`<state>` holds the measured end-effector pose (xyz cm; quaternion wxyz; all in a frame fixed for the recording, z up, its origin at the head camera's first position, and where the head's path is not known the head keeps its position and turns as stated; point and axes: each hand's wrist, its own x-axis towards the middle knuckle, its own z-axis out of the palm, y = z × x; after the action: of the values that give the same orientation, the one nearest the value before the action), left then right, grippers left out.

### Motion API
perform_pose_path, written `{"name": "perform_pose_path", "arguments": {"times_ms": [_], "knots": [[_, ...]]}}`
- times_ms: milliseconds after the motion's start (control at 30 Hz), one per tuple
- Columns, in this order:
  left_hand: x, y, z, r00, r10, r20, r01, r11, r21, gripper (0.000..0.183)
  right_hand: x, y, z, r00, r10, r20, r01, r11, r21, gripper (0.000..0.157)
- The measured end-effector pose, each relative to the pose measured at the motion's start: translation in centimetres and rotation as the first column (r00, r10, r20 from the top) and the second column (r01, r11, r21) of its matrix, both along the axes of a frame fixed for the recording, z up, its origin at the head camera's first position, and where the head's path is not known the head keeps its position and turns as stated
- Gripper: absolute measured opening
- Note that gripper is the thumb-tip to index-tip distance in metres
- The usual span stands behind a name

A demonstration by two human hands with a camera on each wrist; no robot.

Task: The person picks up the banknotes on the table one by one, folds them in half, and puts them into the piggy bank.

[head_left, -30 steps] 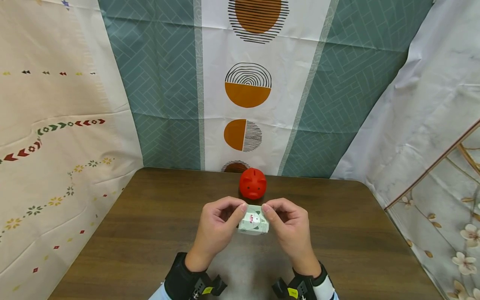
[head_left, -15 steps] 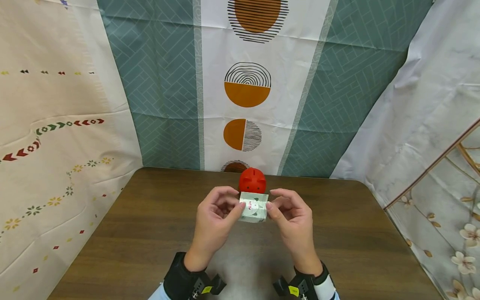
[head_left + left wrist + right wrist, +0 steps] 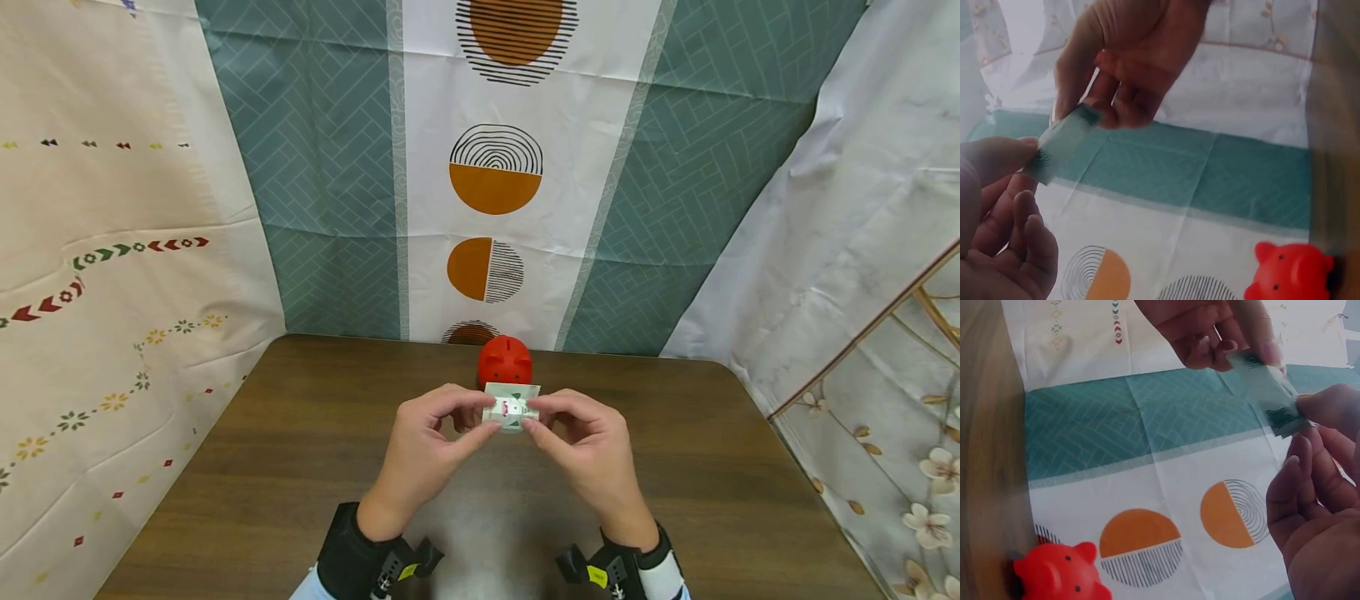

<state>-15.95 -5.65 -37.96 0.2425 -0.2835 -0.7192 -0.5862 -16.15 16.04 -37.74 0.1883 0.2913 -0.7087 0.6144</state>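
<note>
Both hands hold a small folded piece of pale green printed paper (image 3: 511, 409), which has darker green patches and a pink mark in its middle. My left hand (image 3: 433, 450) pinches its left end between thumb and fingers. At the right end, the thumb and fingers of my right hand (image 3: 581, 446) pinch it in the same way. In the left wrist view the paper (image 3: 1063, 144) is a narrow, slightly blurred strip between the two hands. Just behind it stands a red piggy bank (image 3: 506, 358) with a slot in its top, its lower part hidden by the paper.
A brown wooden table (image 3: 300, 467) lies under the hands. Hanging behind its far edge is a teal and white cloth (image 3: 337, 250) with orange and black circles. Patterned cloths drape at the left (image 3: 90, 375) and right (image 3: 847, 275) sides.
The paper moved away from the body, towards the piggy bank, and its visible face looks shorter now. The fingers loosened half a second ago and now press on the paper again.
</note>
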Motion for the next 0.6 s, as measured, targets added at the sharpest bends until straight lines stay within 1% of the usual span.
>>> {"name": "perform_pose_path", "arguments": {"times_ms": [100, 233, 433, 600], "knots": [[-0.06, -0.13, 0.09, 0.998, 0.033, -0.056, -0.037, 0.997, -0.065, 0.022, -0.03, 0.12, 0.18, 1.000, 0.017, -0.021, -0.016, 1.000, 0.027, 0.028], [-0.11, -0.14, 0.18, 0.993, 0.058, -0.105, -0.070, 0.992, -0.106, 0.022, -0.03, 0.23, 0.35, 0.999, 0.004, -0.053, 0.001, 0.996, 0.091, 0.026], [-0.04, -0.12, 0.17, 0.991, 0.075, -0.109, -0.088, 0.989, -0.123, 0.019, -0.06, 0.36, 0.43, 0.993, -0.036, -0.109, 0.054, 0.984, 0.168, 0.018], [-0.05, -0.11, 0.07, 0.991, 0.084, -0.106, -0.097, 0.988, -0.124, 0.017, -0.16, 0.49, 0.36, 0.992, -0.051, -0.117, 0.074, 0.978, 0.197, 0.017]]}}
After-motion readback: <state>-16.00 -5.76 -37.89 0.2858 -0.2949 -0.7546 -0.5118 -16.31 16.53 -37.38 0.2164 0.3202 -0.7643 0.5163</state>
